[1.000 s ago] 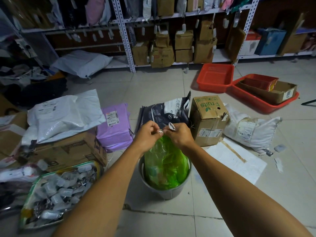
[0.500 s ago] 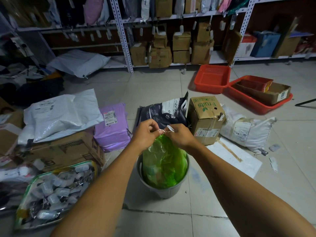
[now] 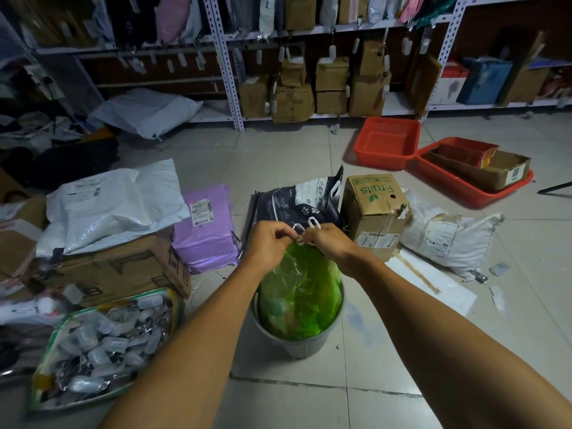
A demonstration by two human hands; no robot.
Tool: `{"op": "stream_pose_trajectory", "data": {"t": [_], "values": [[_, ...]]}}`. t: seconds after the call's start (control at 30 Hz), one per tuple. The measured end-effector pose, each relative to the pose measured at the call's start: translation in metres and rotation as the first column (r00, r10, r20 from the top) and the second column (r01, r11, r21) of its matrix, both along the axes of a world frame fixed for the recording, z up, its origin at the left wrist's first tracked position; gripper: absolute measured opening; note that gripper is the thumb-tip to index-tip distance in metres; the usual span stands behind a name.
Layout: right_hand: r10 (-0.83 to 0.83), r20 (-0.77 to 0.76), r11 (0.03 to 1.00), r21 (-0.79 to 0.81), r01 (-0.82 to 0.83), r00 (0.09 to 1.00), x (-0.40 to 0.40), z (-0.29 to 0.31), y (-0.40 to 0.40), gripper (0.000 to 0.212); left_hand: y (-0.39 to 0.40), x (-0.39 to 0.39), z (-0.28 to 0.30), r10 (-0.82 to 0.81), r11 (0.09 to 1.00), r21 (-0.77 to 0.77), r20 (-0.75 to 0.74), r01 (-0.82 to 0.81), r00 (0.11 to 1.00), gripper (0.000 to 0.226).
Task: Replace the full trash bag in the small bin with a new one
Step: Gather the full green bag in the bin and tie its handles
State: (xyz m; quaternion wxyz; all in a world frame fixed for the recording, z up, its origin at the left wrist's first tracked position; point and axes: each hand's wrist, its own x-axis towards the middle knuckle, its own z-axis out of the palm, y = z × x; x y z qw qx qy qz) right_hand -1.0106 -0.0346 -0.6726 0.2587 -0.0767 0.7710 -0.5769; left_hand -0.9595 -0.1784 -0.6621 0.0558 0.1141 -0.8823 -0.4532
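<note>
A full green trash bag (image 3: 298,292) stands in a small grey bin (image 3: 301,346) on the tiled floor, its top gathered above the rim. White drawstring loops (image 3: 305,227) stick out at the bag's neck. My left hand (image 3: 268,244) pinches the drawstring on the left side. My right hand (image 3: 329,243) pinches it on the right, and the two hands nearly touch over the bag. The knot itself is hidden by my fingers.
A dark pet-food bag (image 3: 298,202) and a "Fruits" carton (image 3: 376,209) stand just behind the bin. A purple parcel (image 3: 205,230), cardboard box (image 3: 120,270) and bag of small bottles (image 3: 102,345) lie left. Red trays (image 3: 388,144) and shelving (image 3: 229,66) are farther back.
Both hands stay at the bag's neck and work the white drawstring; two loops now show above the fingers. The bag and bin have not moved.
</note>
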Motion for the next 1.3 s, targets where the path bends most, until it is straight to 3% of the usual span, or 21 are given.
{"op": "stream_pose_trajectory", "data": {"t": [0.27,0.47,0.53,0.6,0.73,0.93,1.3], "values": [[-0.014,0.029,0.990,-0.139,0.018,0.999,-0.002,0.000,0.002,0.017,-0.001,0.001,-0.001,-0.064,0.995,0.074,0.052,0.060,0.997,0.015],[0.099,-0.213,0.995,-0.002,-0.101,0.972,0.000,-0.009,0.011,0.012,-0.008,0.002,-0.002,-0.117,0.990,-0.072,0.052,0.121,0.992,0.007],[0.064,-0.304,0.996,0.079,-0.042,0.950,-0.001,-0.015,0.017,0.011,-0.014,0.002,0.000,-0.132,0.985,-0.101,0.054,0.137,0.990,0.010],[0.048,-0.401,0.984,0.178,0.027,0.915,-0.004,-0.020,0.026,0.024,-0.024,0.002,0.000,-0.125,0.986,-0.104,0.048,0.129,0.991,0.012],[0.125,-0.507,0.917,0.387,0.095,0.853,-0.005,-0.025,0.037,0.020,-0.039,0.004,-0.004,-0.139,0.970,-0.188,0.083,0.153,0.987,0.008],[0.149,-0.546,0.887,0.442,0.132,0.825,-0.002,-0.029,0.040,0.027,-0.038,0.002,-0.007,-0.130,0.967,-0.195,0.185,0.166,0.974,0.013],[0.146,-0.507,0.877,0.464,0.127,0.849,-0.002,-0.028,0.041,0.023,-0.036,0.006,-0.004,-0.097,0.974,-0.183,0.192,0.133,0.976,0.015]]}}
